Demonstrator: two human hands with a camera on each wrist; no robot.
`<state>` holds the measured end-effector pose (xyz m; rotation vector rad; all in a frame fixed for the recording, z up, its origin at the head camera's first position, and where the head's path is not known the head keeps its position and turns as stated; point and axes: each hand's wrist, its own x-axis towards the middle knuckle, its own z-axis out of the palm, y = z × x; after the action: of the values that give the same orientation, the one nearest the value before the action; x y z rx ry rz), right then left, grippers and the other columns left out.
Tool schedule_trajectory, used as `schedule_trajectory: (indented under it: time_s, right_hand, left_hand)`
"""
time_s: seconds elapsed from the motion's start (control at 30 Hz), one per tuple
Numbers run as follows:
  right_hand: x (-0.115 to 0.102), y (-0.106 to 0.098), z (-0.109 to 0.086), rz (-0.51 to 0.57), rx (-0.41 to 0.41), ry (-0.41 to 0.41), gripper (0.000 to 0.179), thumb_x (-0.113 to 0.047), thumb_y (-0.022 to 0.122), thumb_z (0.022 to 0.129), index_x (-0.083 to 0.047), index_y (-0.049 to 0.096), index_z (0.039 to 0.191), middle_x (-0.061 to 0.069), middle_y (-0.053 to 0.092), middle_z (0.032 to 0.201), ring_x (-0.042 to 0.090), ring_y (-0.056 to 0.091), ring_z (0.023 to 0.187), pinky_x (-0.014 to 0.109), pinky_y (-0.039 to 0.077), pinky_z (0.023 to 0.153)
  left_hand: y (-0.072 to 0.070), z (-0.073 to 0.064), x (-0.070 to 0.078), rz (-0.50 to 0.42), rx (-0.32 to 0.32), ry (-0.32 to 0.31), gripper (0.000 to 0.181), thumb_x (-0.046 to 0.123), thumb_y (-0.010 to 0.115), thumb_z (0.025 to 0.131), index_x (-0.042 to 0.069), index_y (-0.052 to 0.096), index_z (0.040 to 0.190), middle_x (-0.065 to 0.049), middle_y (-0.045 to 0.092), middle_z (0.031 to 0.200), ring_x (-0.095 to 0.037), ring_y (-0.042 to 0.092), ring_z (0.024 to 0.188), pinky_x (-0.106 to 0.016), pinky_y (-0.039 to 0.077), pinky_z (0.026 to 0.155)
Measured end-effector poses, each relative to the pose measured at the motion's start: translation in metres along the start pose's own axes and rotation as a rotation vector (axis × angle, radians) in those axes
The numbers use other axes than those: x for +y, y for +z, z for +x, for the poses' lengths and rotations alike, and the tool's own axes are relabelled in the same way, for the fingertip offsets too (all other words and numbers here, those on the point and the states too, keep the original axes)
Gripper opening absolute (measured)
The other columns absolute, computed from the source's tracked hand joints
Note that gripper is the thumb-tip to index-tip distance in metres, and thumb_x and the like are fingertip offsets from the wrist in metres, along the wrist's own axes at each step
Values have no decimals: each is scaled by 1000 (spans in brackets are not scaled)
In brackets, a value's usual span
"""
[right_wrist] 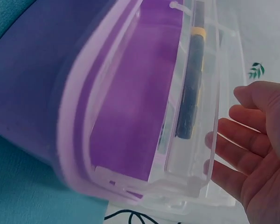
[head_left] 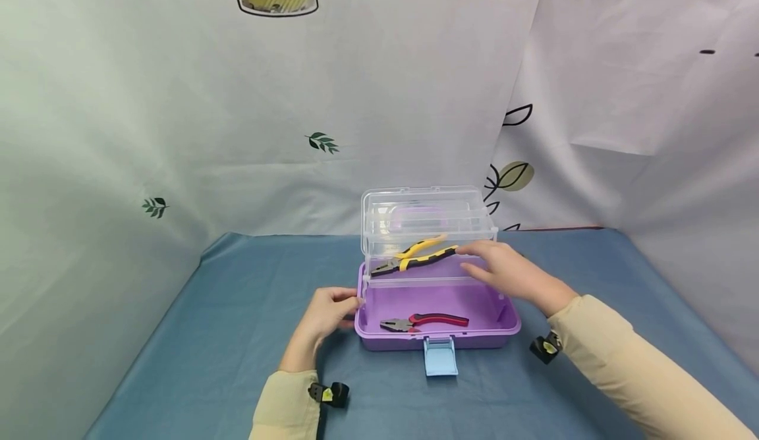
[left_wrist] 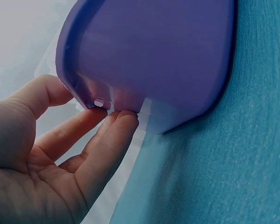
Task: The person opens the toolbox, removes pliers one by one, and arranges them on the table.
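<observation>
A purple toolbox stands with its clear lid raised and its clear tray lifted towards the back. Yellow-and-black pliers lie in the tray, handles spread. Below, red-and-black pliers rest on the box's purple floor. My left hand pinches the box's left rim, thumb on the inner side and fingertips against the outer wall, as the left wrist view shows. Over the tray's right end is my right hand, fingers loosely extended; fingertips are at the clear wall, contact uncertain.
A light blue latch hangs down at the box's front. Blue cloth covers the table. Behind it hangs a pale printed curtain. Each wrist wears a small black camera.
</observation>
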<state>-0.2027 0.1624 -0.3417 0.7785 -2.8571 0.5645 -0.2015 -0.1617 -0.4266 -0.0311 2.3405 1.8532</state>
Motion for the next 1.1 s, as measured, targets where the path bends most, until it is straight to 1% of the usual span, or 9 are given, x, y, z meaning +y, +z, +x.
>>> schedule_trajectory:
  time_s: [0.3, 0.53, 0.77, 1.0, 1.1]
  right_hand:
    - [-2, 7, 10, -52, 9, -89, 29, -10, 52, 95, 0, 62, 120, 17, 64, 120, 35, 57, 116, 51, 45, 100]
    - [-8, 11, 14, -64, -28, -95, 31, -8, 50, 95, -1, 60, 123, 17, 62, 123, 34, 56, 117, 50, 47, 99]
    - [-14, 13, 17, -77, -81, -85, 34, -12, 48, 97, -3, 56, 129, 16, 57, 131, 33, 52, 124, 49, 43, 105]
    - [-16, 17, 21, -93, -115, -102, 36, -7, 45, 96, -2, 54, 131, 17, 54, 134, 33, 49, 127, 49, 39, 108]
    - [-17, 18, 23, -95, -126, -108, 36, -7, 45, 96, -1, 54, 131, 18, 54, 135, 34, 48, 127, 49, 38, 108]
  left_hand:
    - [0, 2, 0, -2, 1, -6, 29, 9, 66, 81, -4, 69, 106, -17, 71, 96, -20, 69, 79, -36, 60, 62]
    - [0, 0, 1, -15, -5, -2, 29, 9, 66, 81, -4, 69, 107, -18, 70, 98, -23, 69, 81, -37, 60, 62]
    - [0, 1, 0, -4, 1, 0, 28, 8, 65, 81, -4, 69, 106, -17, 71, 96, -22, 69, 79, -37, 60, 62]
    - [1, 3, -4, -14, 6, -7, 29, 8, 65, 82, -5, 68, 108, -17, 71, 96, -22, 69, 79, -37, 60, 62]
    - [0, 2, -2, -9, 7, -7, 30, 8, 64, 82, -5, 68, 109, -18, 71, 96, -22, 69, 80, -37, 60, 63]
